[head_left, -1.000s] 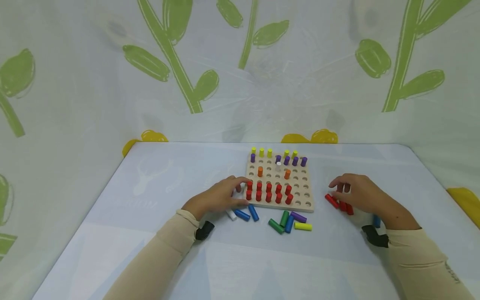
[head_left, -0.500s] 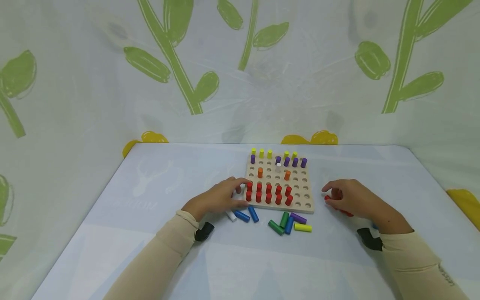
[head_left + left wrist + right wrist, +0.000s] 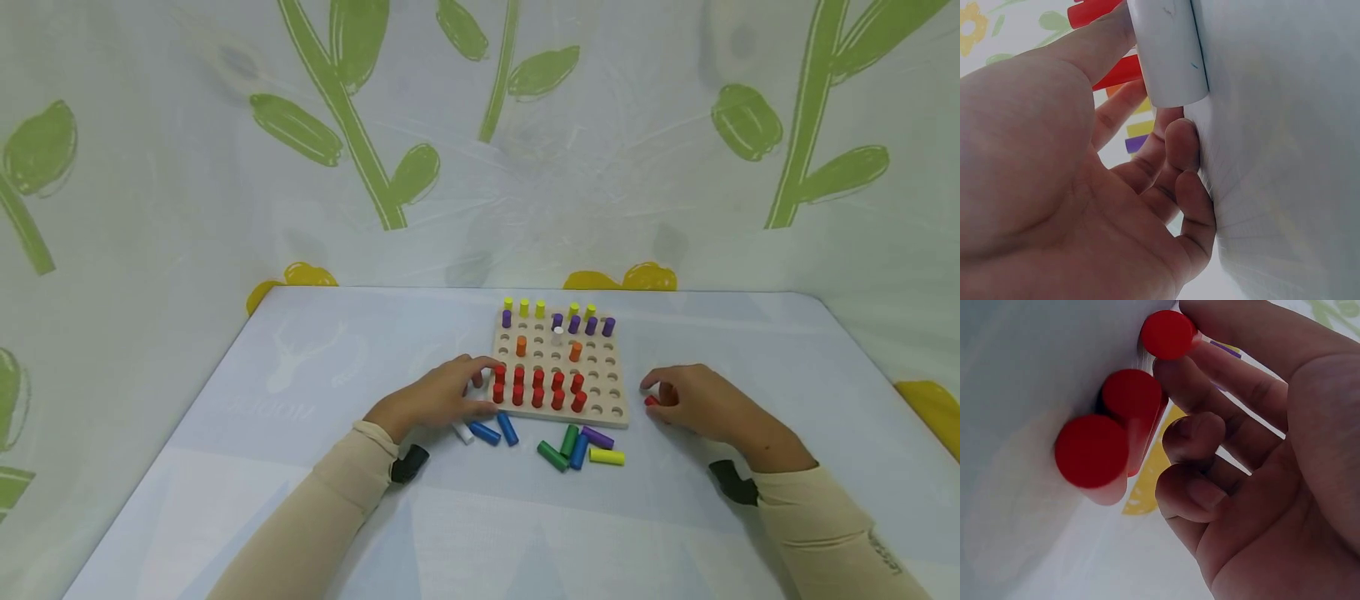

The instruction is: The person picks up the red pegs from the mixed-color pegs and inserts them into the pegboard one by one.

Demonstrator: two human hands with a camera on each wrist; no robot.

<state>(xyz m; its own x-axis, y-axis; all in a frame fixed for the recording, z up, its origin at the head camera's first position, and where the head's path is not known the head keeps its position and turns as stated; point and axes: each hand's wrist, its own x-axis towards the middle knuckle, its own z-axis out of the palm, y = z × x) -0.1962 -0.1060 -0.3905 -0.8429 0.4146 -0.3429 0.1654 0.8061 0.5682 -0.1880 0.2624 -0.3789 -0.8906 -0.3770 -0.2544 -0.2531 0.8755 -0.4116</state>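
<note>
A wooden pegboard (image 3: 606, 414) bears two rows of red pegs (image 3: 538, 397) at the front, with orange, white, purple and yellow pegs behind. My left hand (image 3: 442, 392) rests at its front left corner, index fingertip at a red corner peg and thumb beside the front edge. A loose white peg (image 3: 1169, 59) lies under that hand. Right of the board, my right hand (image 3: 701, 402) pinches a red peg (image 3: 1169, 334) between thumb and fingers, low over the table. Two more red pegs (image 3: 1091, 451) lie beside its curled fingers, hidden in the head view.
Loose blue pegs (image 3: 507, 428) lie before the board's left corner. A cluster with green pegs (image 3: 552, 456), a blue one, a purple peg (image 3: 597, 437) and a yellow peg (image 3: 606, 457) lies in front. A patterned curtain (image 3: 480, 208) stands behind the table (image 3: 480, 533).
My right hand has lowered and shifted slightly left, closing thumb and fingers on a red peg and covering the other red ones. The left hand has stayed in place.
</note>
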